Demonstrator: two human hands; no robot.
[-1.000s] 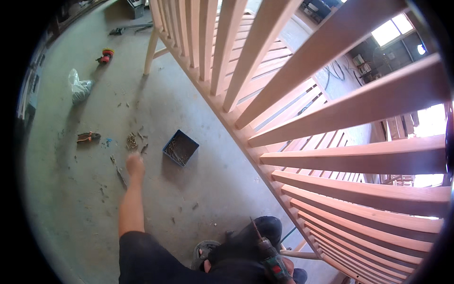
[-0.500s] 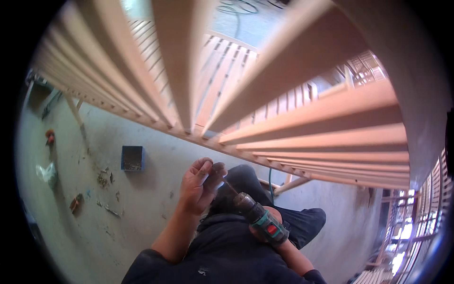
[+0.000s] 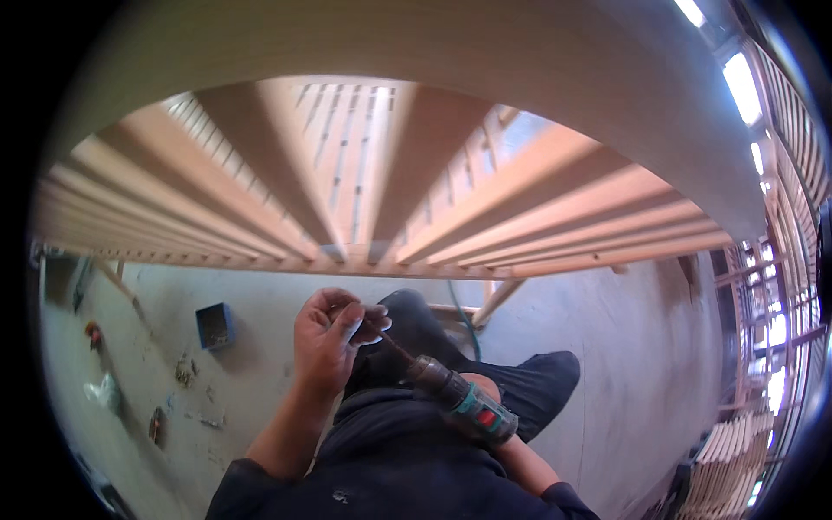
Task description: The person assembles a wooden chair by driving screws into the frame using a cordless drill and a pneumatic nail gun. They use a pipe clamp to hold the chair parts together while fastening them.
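My right hand (image 3: pixel 487 386), mostly hidden beneath the tool, grips a green and black cordless drill (image 3: pixel 472 407) in front of my lap. A long, thin drill bit (image 3: pixel 397 348) sticks out of its chuck toward the upper left. At the bit's far end is my left hand (image 3: pixel 328 336), thumb and fingers closed in a pinch; whether they hold the tip or a small piece is hidden. Just beyond both hands runs the lower rail (image 3: pixel 303 266) of a wooden slatted frame, its slats (image 3: pixel 407 156) fanning upward.
A broad curved wooden board (image 3: pixel 390 43) arches over the slats. On the floor at left are a blue box (image 3: pixel 214 326), a clear plastic bag (image 3: pixel 104 393) and scattered bits. A green hose (image 3: pixel 465 321) passes by my knee. Wooden slats (image 3: pixel 724 464) are stacked at the lower right.
My view has swung, so the slatted frame now lies more level and the curved board covers the top. Both hands and the drill appear slightly further left, in much the same pose.
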